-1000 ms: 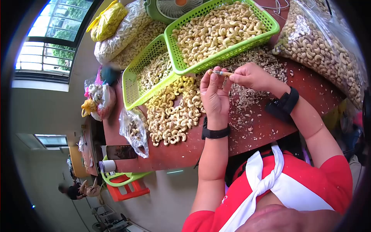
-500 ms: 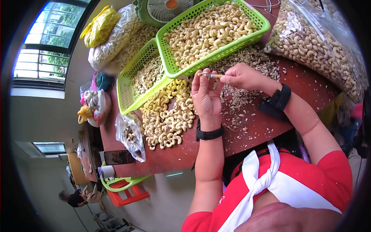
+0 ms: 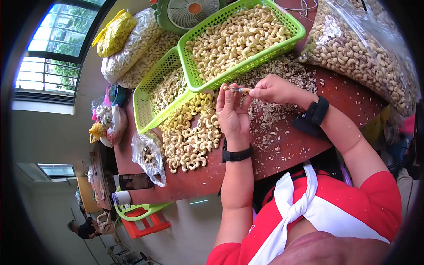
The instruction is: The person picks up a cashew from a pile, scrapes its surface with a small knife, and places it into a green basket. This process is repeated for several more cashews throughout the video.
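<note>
Pinched at the fingertips of my left hand (image 3: 234, 117), palm turned up, is a small cashew nut (image 3: 227, 88), mostly covered by the fingers. My right hand (image 3: 274, 90) grips a small knife (image 3: 244, 90) with a light wooden-looking handle; its short metal tip meets the nut. Both hands hover over the table, just in front of a green basket (image 3: 207, 84) full of pale cashews. Left of my left hand lies a loose pile of cashews (image 3: 190, 141), yellower at the far end. Peeled skin scraps (image 3: 282, 110) spread beneath my right hand.
A second green basket (image 3: 143, 99) holds smaller nut pieces. A large clear bag of cashews (image 3: 362, 57) stands at right. On the red table (image 3: 185, 181) are a plastic bag of scraps (image 3: 148, 154) and a phone (image 3: 134, 181). A fan (image 3: 190, 15) stands behind; another person (image 3: 86, 227) is far left.
Both hands have shifted very slightly left and down, and the left fingers have adjusted around the nut. The knife stays at the nut.
</note>
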`<move>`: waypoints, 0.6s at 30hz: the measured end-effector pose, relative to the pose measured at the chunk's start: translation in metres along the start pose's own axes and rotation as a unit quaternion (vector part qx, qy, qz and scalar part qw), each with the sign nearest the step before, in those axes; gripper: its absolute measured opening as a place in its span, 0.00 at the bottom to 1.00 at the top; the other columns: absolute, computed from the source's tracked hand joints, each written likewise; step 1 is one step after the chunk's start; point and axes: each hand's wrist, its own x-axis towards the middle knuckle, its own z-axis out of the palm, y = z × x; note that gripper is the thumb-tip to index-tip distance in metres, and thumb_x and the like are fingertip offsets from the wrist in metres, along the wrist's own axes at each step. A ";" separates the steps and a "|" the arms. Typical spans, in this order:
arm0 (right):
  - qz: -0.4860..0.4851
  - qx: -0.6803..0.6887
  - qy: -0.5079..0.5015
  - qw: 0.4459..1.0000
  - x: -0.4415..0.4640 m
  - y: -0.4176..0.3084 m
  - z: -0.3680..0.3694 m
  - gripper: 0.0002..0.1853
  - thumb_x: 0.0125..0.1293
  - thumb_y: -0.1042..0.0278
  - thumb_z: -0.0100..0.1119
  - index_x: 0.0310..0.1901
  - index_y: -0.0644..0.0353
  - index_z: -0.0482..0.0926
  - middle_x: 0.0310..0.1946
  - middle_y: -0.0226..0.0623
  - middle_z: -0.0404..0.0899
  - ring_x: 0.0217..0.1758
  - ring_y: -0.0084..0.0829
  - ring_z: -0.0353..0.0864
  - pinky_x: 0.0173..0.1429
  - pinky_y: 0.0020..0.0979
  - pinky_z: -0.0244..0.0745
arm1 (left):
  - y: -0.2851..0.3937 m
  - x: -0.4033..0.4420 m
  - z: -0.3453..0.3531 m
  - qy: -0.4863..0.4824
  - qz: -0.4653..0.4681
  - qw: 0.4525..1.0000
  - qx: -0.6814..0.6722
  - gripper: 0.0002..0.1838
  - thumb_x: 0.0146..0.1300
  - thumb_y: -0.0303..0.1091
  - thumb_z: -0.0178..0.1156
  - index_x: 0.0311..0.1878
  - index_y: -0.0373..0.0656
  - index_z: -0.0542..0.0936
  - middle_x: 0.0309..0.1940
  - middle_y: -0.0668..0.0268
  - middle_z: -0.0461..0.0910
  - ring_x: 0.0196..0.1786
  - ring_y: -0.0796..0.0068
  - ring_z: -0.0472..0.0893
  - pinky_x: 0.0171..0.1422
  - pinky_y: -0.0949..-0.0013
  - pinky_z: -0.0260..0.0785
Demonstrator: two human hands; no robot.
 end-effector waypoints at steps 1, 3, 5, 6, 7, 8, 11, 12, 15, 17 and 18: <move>0.000 0.000 0.000 1.000 0.000 0.000 0.000 0.20 0.58 0.56 0.50 0.15 0.60 0.69 0.10 0.21 0.61 0.13 0.12 0.56 0.17 0.18 0.51 | 0.000 0.000 0.000 0.000 0.000 1.000 0.000 0.13 0.57 0.29 0.51 0.46 0.43 0.68 0.39 0.62 0.74 0.40 0.68 0.75 0.41 0.62 0.73; -0.004 0.012 -0.002 1.000 -0.001 -0.001 0.000 0.20 0.58 0.56 0.50 0.14 0.60 0.69 0.10 0.21 0.61 0.13 0.12 0.56 0.16 0.18 0.50 | 0.000 -0.001 0.001 0.001 -0.004 1.000 -0.015 0.13 0.57 0.28 0.50 0.47 0.43 0.67 0.38 0.61 0.74 0.40 0.69 0.75 0.42 0.62 0.73; -0.001 0.018 -0.003 1.000 0.000 0.000 0.000 0.19 0.58 0.56 0.50 0.14 0.60 0.69 0.10 0.21 0.61 0.13 0.12 0.55 0.16 0.18 0.50 | 0.000 0.000 0.001 0.002 -0.010 1.000 -0.016 0.13 0.57 0.28 0.50 0.47 0.42 0.67 0.39 0.61 0.74 0.40 0.69 0.75 0.42 0.61 0.73; 0.002 0.023 -0.005 1.000 0.000 0.001 0.000 0.19 0.58 0.56 0.50 0.14 0.60 0.69 0.10 0.20 0.61 0.13 0.12 0.55 0.16 0.18 0.50 | 0.000 0.000 0.000 0.005 -0.015 1.000 -0.019 0.13 0.57 0.28 0.50 0.47 0.42 0.67 0.39 0.62 0.73 0.40 0.69 0.75 0.43 0.61 0.73; 0.002 0.024 -0.005 1.000 0.000 0.002 -0.001 0.19 0.58 0.56 0.50 0.14 0.60 0.69 0.10 0.20 0.61 0.13 0.12 0.55 0.16 0.18 0.50 | 0.000 0.000 -0.001 0.005 -0.015 1.000 -0.018 0.13 0.57 0.28 0.50 0.47 0.42 0.67 0.39 0.62 0.73 0.40 0.69 0.75 0.43 0.61 0.73; 0.001 0.018 -0.002 1.000 0.000 0.002 -0.001 0.18 0.57 0.57 0.50 0.16 0.61 0.71 0.10 0.21 0.62 0.13 0.13 0.56 0.16 0.18 0.51 | -0.001 0.000 -0.002 0.003 -0.018 1.000 -0.020 0.13 0.57 0.28 0.50 0.47 0.42 0.67 0.39 0.62 0.73 0.41 0.69 0.74 0.44 0.61 0.72; 0.010 0.020 0.004 1.000 0.001 0.003 -0.002 0.17 0.57 0.58 0.50 0.19 0.61 0.73 0.10 0.22 0.62 0.13 0.13 0.56 0.16 0.19 0.51 | -0.001 0.000 -0.002 -0.002 -0.020 0.999 -0.026 0.13 0.57 0.28 0.50 0.47 0.42 0.66 0.39 0.62 0.73 0.42 0.69 0.74 0.45 0.61 0.71; 0.019 0.028 0.008 0.999 0.001 0.004 -0.003 0.17 0.57 0.58 0.50 0.19 0.61 0.73 0.10 0.21 0.62 0.13 0.13 0.56 0.16 0.19 0.51 | -0.002 0.000 -0.002 -0.005 -0.020 0.999 -0.030 0.13 0.57 0.28 0.49 0.47 0.42 0.66 0.39 0.62 0.73 0.43 0.69 0.73 0.46 0.60 0.71; 0.018 0.040 -0.003 0.999 0.002 0.009 -0.003 0.17 0.58 0.57 0.49 0.18 0.60 0.73 0.10 0.21 0.62 0.12 0.13 0.56 0.15 0.19 0.50 | -0.002 0.001 -0.002 -0.007 -0.026 0.999 -0.026 0.12 0.58 0.28 0.48 0.46 0.42 0.66 0.39 0.62 0.73 0.43 0.69 0.73 0.47 0.60 0.70; 0.022 0.008 0.015 1.000 0.001 0.006 -0.003 0.18 0.58 0.56 0.49 0.17 0.60 0.72 0.10 0.20 0.62 0.13 0.13 0.56 0.15 0.19 0.49 | -0.002 0.001 0.002 0.002 -0.024 0.999 -0.025 0.10 0.58 0.28 0.48 0.44 0.42 0.67 0.38 0.62 0.73 0.43 0.68 0.73 0.46 0.61 0.70; 0.009 -0.018 0.027 0.999 0.000 0.003 0.000 0.18 0.58 0.56 0.48 0.17 0.59 0.72 0.10 0.20 0.61 0.12 0.12 0.55 0.15 0.19 0.49 | -0.004 0.002 -0.001 -0.003 -0.027 0.999 -0.033 0.11 0.57 0.27 0.49 0.44 0.43 0.67 0.38 0.62 0.73 0.42 0.68 0.74 0.45 0.62 0.71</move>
